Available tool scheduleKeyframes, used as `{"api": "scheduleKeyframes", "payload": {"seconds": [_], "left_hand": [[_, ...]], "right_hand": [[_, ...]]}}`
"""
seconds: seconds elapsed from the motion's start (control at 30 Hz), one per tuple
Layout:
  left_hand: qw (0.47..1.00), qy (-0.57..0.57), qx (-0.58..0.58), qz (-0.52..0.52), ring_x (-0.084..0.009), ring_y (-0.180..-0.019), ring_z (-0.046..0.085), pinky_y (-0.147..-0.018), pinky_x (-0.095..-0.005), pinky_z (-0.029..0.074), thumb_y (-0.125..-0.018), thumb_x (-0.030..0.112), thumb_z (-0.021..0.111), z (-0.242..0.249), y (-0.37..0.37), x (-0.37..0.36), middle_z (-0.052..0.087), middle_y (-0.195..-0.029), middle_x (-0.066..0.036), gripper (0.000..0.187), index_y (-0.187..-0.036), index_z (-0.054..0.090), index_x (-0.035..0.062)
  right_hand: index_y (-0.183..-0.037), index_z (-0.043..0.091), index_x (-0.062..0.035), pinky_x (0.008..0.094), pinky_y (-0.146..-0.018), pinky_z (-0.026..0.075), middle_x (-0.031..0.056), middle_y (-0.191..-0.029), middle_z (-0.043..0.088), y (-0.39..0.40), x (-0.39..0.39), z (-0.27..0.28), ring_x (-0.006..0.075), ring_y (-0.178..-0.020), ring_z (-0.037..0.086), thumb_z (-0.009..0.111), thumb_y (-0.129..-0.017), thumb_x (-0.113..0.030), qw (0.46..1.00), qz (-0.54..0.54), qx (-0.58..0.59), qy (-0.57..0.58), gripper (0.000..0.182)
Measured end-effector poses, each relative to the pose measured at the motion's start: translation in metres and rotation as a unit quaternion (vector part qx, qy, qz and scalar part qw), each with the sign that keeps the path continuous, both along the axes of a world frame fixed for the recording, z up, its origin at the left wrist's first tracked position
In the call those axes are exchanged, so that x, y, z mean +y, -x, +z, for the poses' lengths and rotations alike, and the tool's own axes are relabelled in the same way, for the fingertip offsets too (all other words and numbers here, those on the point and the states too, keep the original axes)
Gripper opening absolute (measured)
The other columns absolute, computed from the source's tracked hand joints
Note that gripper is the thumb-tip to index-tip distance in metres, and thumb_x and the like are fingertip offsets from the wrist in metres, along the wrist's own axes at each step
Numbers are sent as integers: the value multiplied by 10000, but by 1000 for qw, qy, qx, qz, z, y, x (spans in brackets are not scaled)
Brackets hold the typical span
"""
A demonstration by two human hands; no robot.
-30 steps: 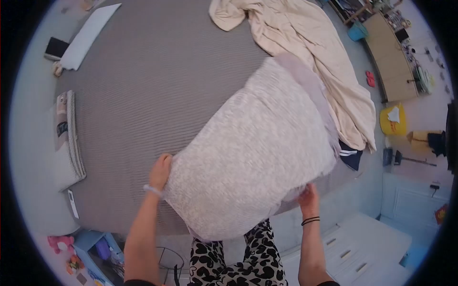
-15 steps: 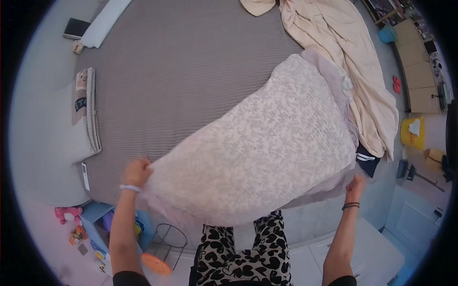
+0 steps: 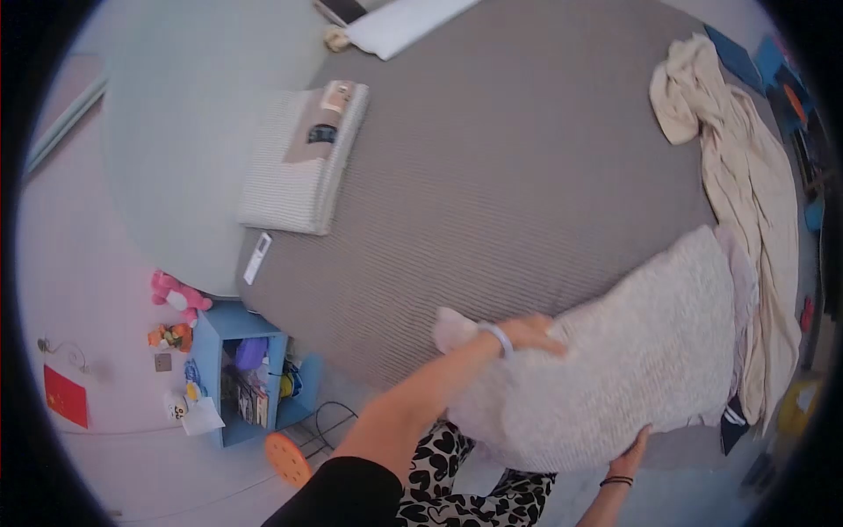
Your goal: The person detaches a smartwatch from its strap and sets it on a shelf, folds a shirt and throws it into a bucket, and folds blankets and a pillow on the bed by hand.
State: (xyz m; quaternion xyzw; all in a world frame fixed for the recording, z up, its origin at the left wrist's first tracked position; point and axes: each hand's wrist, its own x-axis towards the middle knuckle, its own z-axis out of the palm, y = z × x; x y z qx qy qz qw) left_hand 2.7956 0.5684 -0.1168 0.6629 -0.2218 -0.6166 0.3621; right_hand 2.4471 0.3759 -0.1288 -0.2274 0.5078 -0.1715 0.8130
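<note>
A pale quilt [image 3: 632, 351] with a faint leaf pattern and a pinkish underside lies bunched along the near edge of the bed. Across its top rests my left hand [image 3: 529, 335], fingers stretched out and slightly blurred. My right hand [image 3: 630, 452] grips the quilt's near edge, thumb showing and the other fingers mostly hidden. One pinkish corner [image 3: 455, 329] sticks up beside my left forearm. Past the quilt's right end, a cream blanket [image 3: 746, 184] trails down the bed's side.
The bed [image 3: 527, 158] has a grey ribbed cover. A folded striped pillow [image 3: 294, 167], a white remote-like object [image 3: 257, 258] and a long white pillow [image 3: 408, 25] lie at its left and far sides. A blue shelf [image 3: 233, 321] and an orange-seated stool [image 3: 288, 458] stand at lower left.
My view has turned left. My left hand has come off the quilt's left corner and crossed over onto its top; my right hand has moved in to its near edge. The quilt is more gathered.
</note>
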Motion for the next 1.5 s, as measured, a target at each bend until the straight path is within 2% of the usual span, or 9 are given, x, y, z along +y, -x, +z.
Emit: {"api": "scheduleKeyframes", "payload": {"seconds": [0.17, 0.33, 0.43, 0.6, 0.93, 1.1, 1.27, 1.37, 1.5], "left_hand": [[986, 130, 99, 23, -196, -865, 583, -804, -291, 445, -587, 251, 738, 109, 34, 54, 623, -933, -126, 560, -1042, 569, -30], [977, 89, 101, 163, -184, -912, 555, -792, -293, 446, -602, 275, 749, 236, 32, 172, 600, -1000, -121, 621, -1081, 539, -61], [958, 84, 106, 253, -173, -929, 547, -799, -292, 442, -604, 267, 763, 269, 58, 236, 591, -1033, -109, 644, -1110, 528, -55], [888, 83, 31, 452, -151, -923, 559, -816, -275, 441, -622, 128, 764, 333, 93, 307, 604, -1034, -87, 545, -1095, 552, -40], [817, 197, -192, 507, -142, -922, 562, -829, -277, 440, -621, 57, 752, 410, -99, 502, 601, -1042, -85, 521, -1089, 548, -50], [809, 212, -193, 513, -149, -910, 571, -811, -278, 455, -634, 116, 742, 392, -259, 626, 601, -1027, -79, 535, -1106, 540, -35], [716, -158, -495, 466, -292, -1047, 516, -884, -344, 401, -700, 138, 659, 252, -370, 733, 512, -1160, -205, 590, -1209, 424, -46], [601, -204, -611, 473, -343, -1131, 436, -937, -357, 349, -710, 136, 634, 137, -367, 757, 462, -1200, -238, 605, -1238, 391, -32], [639, -259, -619, 377, -333, -1262, 278, -1014, -482, 227, -724, 174, 630, 142, -332, 675, 305, -1358, -186, 604, -1265, 398, 37]], "right_hand": [[-1252, 416, -26, 398, -886, 417, 130, -1225, 482, -18, 40, 81, 289, -1078, 493, 551, -800, -294, 986, 29, -29, 164, 543], [-1219, 367, 123, 404, -935, 406, 223, -1196, 480, -60, 78, 214, 310, -1059, 512, 501, -790, -222, 998, 55, -6, 30, 566], [-1286, 315, 64, 429, -983, 354, 189, -1271, 432, -95, 91, 230, 317, -1167, 420, 500, -803, -297, 964, 244, 9, 104, 631], [-1221, 364, 85, 420, -837, 487, 215, -1154, 501, -189, 137, 255, 321, -988, 548, 521, -768, -123, 960, 204, -186, -35, 523], [-1154, 377, 156, 396, -772, 536, 245, -1068, 525, -463, 325, 335, 289, -947, 578, 532, -758, -81, 893, 250, -367, 72, 487], [-1103, 465, 125, 322, -804, 466, 189, -1060, 544, -619, 442, 295, 245, -952, 552, 587, -777, -142, 910, 257, -292, 143, 439], [-1100, 553, -52, 263, -707, 437, 13, -919, 554, -673, 514, 208, 120, -803, 519, 613, -772, -167, 814, 485, -103, 302, 354], [-1172, 504, -15, 327, -759, 454, 76, -1041, 550, -637, 540, 153, 188, -915, 528, 622, -777, -248, 740, 622, -30, 253, 473], [-1222, 449, 29, 371, -824, 454, 138, -1154, 518, -604, 564, 117, 248, -1019, 515, 629, -781, -311, 742, 651, 47, 154, 585]]}}
